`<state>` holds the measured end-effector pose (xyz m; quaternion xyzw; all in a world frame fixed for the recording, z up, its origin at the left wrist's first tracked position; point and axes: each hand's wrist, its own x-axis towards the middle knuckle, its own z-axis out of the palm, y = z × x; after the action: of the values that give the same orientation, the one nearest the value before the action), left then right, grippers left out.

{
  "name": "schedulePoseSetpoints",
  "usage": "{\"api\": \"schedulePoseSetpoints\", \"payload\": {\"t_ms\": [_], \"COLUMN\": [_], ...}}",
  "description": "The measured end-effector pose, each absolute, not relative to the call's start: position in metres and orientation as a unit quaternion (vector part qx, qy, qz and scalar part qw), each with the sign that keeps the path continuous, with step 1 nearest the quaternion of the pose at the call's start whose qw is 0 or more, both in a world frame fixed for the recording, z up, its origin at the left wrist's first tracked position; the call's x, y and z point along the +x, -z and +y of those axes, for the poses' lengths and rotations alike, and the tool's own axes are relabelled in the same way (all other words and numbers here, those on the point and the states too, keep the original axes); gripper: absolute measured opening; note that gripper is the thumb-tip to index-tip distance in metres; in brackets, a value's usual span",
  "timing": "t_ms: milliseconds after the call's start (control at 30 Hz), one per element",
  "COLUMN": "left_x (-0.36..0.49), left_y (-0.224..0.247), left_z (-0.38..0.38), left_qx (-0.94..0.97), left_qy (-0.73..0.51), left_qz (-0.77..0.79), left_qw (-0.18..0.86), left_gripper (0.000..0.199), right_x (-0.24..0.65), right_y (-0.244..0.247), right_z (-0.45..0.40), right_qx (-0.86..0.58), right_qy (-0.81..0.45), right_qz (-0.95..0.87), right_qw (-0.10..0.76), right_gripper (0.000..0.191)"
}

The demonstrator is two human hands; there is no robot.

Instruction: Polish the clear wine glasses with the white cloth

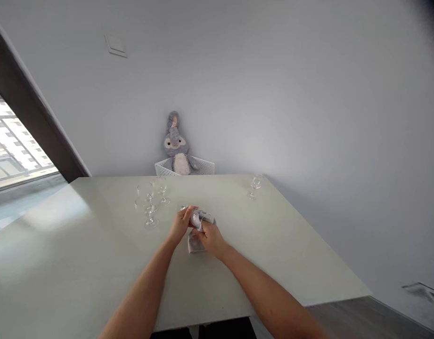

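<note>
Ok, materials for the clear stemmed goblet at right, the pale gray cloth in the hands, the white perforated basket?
Clear stemmed goblet: probably glass, smooth and glossy; see-through with bright edges. Pale gray cloth: soft matte textile, fiber unclear; it folds limply. White perforated basket: likely molded plastic, matte-looking; regular small holes.

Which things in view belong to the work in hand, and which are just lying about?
Belong to the work:
glass, held in the left hand
gray cloth, in the right hand and against the glass
probably also the left-side glasses and the right-side glass, standing untouched

Just lying about, it seems:
plush toy
white basket around it
</note>
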<state>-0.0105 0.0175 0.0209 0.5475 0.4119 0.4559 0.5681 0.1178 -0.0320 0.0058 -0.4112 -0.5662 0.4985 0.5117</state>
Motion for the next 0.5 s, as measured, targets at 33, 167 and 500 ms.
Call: {"api": "schedulePoseSetpoints", "payload": {"t_ms": [33, 167, 500], "left_x": [-0.011, -0.011, -0.006], "left_y": [-0.022, -0.028, -0.014], "left_z": [0.017, 0.012, 0.019], "left_qx": [0.552, 0.593, 0.552], "left_qy": [-0.452, -0.443, -0.472], "left_qz": [0.402, 0.324, 0.470], "left_qw": [0.574, 0.589, 0.502], "left_gripper": [0.052, 0.053, 0.054], "right_x": [0.119, 0.131, 0.115], "right_y": [-0.007, -0.017, -0.010], "right_z": [-0.031, -0.024, -0.035], "right_qx": [-0.405, -0.320, -0.390], "right_qy": [-0.518, -0.677, -0.550], "right_qz": [-0.544, -0.352, -0.522], "right_qw": [0.522, 0.562, 0.523], "right_gripper": [0.016, 0.026, 0.014]}}
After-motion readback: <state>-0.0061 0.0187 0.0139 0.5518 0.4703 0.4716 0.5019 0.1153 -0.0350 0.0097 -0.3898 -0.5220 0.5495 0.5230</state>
